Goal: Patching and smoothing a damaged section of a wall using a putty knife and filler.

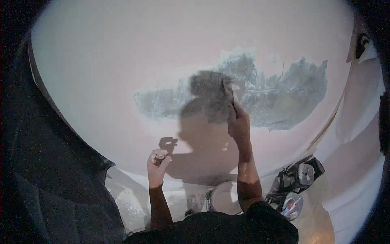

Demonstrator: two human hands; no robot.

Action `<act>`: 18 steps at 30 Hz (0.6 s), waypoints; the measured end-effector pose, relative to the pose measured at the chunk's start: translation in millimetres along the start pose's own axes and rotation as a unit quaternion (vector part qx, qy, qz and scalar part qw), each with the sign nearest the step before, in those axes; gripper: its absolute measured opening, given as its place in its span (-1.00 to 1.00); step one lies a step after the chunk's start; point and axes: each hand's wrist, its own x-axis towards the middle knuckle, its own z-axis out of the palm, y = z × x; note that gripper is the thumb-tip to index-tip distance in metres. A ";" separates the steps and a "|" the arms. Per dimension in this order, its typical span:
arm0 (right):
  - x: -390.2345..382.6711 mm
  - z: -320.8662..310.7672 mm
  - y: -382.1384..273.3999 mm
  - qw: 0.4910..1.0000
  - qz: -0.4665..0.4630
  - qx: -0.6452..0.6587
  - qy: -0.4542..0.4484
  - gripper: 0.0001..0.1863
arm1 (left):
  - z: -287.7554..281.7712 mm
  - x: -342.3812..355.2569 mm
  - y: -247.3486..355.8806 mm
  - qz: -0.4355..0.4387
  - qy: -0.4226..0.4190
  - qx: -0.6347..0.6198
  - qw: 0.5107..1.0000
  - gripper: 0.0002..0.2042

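My right hand (239, 124) is closed around the handle of a putty knife (235, 94). The knife's blade is up at a rough grey patch (288, 95) on a large pale pinkish wall (101, 53). White smears edge this patch, and a thin line runs across its right part. Lower down and to the left, my left hand (158, 162) is raised in front of the wall. Its fingers are loosely curled, the thumb stands apart from them, and I see nothing held there. My shadow darkens the middle of the wall, including part of the patch around the blade.
At the lower right stand black-and-clear items (298, 177) I cannot identify. A round whitish bucket (224, 198) sits below me, partly hidden by my body. Dark fabric (61, 175) fills the left side; pale sheeting (357, 118) hangs at the right.
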 end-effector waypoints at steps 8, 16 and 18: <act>-70.5 47.2 42.7 0.991 -0.130 -0.030 0.012 -0.55 | -9.4 8.0 -23.5 0.022 -0.015 0.008 1.000 -0.75; -21.0 19.7 -9.5 1.000 -0.026 -0.008 -0.003 -0.54 | -23.1 19.7 -18.6 0.009 -0.026 -0.004 1.000 -0.74; -34.0 30.1 -0.7 0.997 0.016 -0.069 -0.022 -0.54 | -25.4 21.0 -14.4 0.016 -0.020 -0.006 1.000 -0.77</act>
